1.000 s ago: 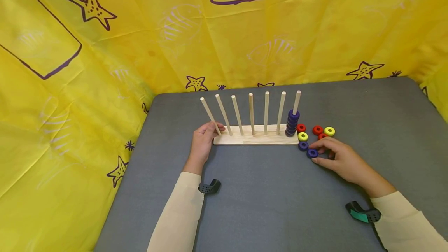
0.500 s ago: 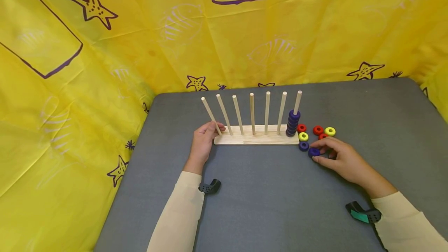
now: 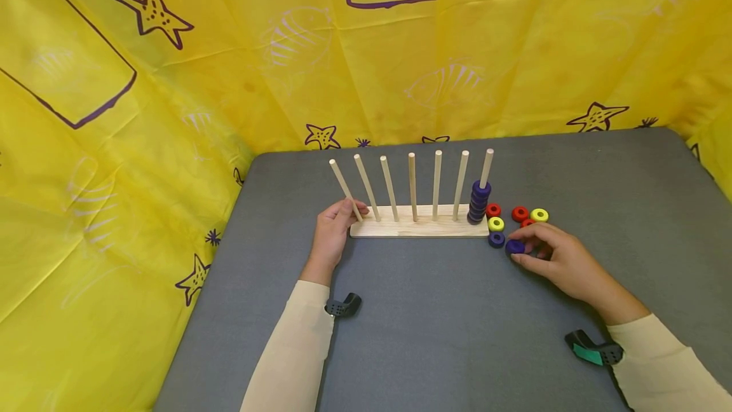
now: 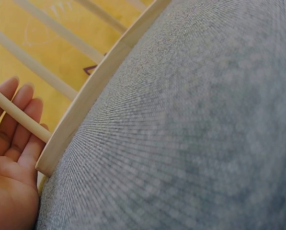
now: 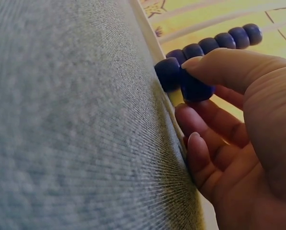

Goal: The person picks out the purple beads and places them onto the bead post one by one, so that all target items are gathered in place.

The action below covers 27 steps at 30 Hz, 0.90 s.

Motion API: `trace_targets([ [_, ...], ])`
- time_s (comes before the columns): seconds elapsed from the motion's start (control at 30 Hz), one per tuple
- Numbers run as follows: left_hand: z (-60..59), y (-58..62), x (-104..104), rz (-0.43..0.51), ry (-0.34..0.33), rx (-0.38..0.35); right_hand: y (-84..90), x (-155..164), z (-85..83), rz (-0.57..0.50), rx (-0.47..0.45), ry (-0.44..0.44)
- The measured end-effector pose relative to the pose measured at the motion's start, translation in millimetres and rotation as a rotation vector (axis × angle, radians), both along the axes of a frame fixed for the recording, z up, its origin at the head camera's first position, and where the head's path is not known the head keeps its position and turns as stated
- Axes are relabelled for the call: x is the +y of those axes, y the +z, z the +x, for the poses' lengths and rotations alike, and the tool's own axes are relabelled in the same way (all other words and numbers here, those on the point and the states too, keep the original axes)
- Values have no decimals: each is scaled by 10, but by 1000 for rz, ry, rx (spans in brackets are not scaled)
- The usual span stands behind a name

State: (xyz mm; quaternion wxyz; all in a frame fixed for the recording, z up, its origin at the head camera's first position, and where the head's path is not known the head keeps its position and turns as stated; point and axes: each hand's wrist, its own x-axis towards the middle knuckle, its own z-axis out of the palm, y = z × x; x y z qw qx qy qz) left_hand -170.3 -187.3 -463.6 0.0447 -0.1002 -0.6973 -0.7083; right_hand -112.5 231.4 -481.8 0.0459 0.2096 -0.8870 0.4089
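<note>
A wooden base (image 3: 417, 229) with several upright pegs stands on the grey table (image 3: 446, 323). The rightmost peg carries a stack of blue rings (image 3: 478, 202). My right hand (image 3: 551, 253) pinches a blue ring (image 3: 515, 247) between thumb and fingers, tilted just off the table; the right wrist view shows that blue ring (image 5: 195, 88) under my thumb. Another blue ring (image 3: 496, 239) lies beside it. My left hand (image 3: 334, 227) rests against the base's left end, fingers straight along the leftmost peg (image 4: 18, 115).
Loose rings lie right of the base: two red rings (image 3: 519, 213), two yellow rings (image 3: 539, 215). A yellow patterned cloth (image 3: 171, 81) walls the back and left. The table edge runs along the left.
My right hand has tipped the blue ring up from flat and drawn it slightly up and right. The left hand has not moved.
</note>
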Motion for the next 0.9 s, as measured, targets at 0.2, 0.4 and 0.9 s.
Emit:
trace_targets([
  [0.2,3,1,-3,-14,4,-9,8,-6,7,-21,4,-7],
  [0.4,-61,-137,-46,-5,6,-17,45,-26,19,-35,12,-9],
  [0.9,-122,-286,-68,-15,35,-8,172,-70,30,-33,62,-37],
])
